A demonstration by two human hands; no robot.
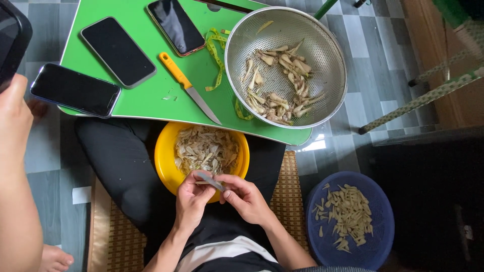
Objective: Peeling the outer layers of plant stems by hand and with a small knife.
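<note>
Low in the frame's middle, the left hand (193, 197) and the right hand (245, 198) meet over the near edge of a yellow bowl (164, 151) full of pale peelings. Between them lies a small grey blade (210, 181), slanting down toward the right. The left fingers curl around its upper end and whatever small piece sits beneath it; the right thumb and forefinger pinch the lower end. The piece itself is too hidden to make out.

The likeliest slip, I judge, is the blade sliding toward the left fingertips, since they sit right against it. Scraps could also miss the bowl and land on the dark lap.

Up the frame, a green tray (146, 95) carries three phones, an orange-handled knife (188, 86) and a steel colander (333, 60). A blue basket (378, 201) of trimmed pieces sits at lower right.
</note>
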